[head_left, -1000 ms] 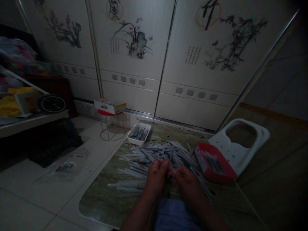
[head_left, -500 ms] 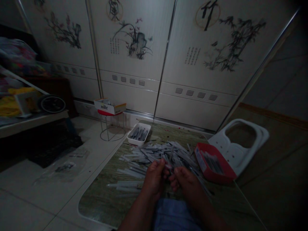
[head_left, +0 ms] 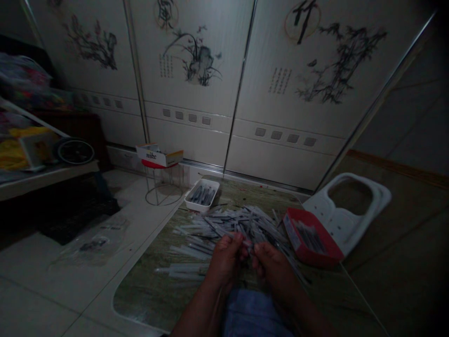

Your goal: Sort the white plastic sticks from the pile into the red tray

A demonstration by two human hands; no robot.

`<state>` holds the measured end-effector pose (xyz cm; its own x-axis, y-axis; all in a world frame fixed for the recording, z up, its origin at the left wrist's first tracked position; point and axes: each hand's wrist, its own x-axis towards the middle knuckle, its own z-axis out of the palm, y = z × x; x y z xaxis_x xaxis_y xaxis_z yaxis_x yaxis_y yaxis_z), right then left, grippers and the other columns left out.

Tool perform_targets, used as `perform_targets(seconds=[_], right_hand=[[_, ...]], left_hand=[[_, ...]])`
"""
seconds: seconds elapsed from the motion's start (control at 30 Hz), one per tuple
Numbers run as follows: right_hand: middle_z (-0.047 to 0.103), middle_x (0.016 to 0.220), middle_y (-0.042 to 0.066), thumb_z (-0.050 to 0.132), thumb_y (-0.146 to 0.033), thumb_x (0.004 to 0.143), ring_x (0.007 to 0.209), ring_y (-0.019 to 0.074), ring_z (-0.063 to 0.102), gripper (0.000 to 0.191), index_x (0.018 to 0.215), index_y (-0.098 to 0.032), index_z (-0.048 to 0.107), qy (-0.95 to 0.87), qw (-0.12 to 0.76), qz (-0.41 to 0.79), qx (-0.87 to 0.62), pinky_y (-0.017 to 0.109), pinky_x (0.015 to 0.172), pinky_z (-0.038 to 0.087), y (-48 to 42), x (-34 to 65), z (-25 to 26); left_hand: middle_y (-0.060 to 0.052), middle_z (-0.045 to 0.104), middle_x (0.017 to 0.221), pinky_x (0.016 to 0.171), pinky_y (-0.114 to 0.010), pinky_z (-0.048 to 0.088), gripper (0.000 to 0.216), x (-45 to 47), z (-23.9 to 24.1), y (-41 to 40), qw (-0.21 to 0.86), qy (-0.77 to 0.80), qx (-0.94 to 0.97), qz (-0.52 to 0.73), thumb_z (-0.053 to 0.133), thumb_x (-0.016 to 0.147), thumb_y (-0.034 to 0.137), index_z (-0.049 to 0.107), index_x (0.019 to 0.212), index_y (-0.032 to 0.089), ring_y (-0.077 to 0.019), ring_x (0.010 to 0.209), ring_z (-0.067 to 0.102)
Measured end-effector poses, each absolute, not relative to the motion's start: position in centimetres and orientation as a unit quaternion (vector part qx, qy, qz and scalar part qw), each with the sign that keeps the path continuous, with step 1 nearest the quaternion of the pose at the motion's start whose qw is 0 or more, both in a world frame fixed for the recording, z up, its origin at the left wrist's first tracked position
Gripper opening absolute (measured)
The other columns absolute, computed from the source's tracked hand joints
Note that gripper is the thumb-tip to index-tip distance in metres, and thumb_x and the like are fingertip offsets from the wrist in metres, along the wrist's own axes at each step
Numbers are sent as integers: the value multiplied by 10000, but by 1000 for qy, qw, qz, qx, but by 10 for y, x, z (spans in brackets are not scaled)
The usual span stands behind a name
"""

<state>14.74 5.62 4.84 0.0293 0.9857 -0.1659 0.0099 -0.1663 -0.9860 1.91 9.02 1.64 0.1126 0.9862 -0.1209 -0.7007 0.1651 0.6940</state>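
Note:
A heap of thin pale sticks in clear sleeves [head_left: 231, 222] lies spread over a low greenish table [head_left: 150, 290]. My left hand [head_left: 224, 262] and my right hand [head_left: 271, 267] meet at the near edge of the heap, fingers curled and pinched together over a small piece that I cannot make out in the dim light. A red box [head_left: 310, 236] with more of the sticks sits to the right of my hands. A white tray [head_left: 202, 195] holding dark sticks stands at the table's far left corner.
A white moulded plastic seat [head_left: 351, 210] rests at the table's right. On the floor to the left stand a wire stool with a small carton [head_left: 159, 157], a plastic bag [head_left: 93, 243] and a low shelf [head_left: 45, 173]. Painted wardrobe doors [head_left: 245, 84] close off the back.
My hands have stayed at the near edge of the heap, their fingers shifting slightly against each other. The view has drifted a little.

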Motion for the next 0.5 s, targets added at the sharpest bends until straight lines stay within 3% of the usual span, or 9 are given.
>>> perform_targets(seconds=[0.27, 0.5], right_hand=[[656, 662, 14, 663, -738, 804, 528, 131, 549, 544, 774, -195, 662, -478, 483, 512, -525, 237, 472, 419, 59, 148, 39], [611, 608, -12, 592, -732, 866, 525, 125, 519, 542, 763, -203, 652, -506, 472, 456, -560, 234, 487, 390, 57, 148, 32]], left_hand=[[7, 624, 661, 542, -210, 348, 386, 18, 15, 92, 706, 308, 239, 592, 811, 787, 495, 674, 852, 140, -79, 548, 489], [16, 601, 682, 545, -202, 352, 399, 23, 7, 94, 716, 304, 212, 591, 856, 742, 472, 670, 860, 139, -71, 560, 485]])
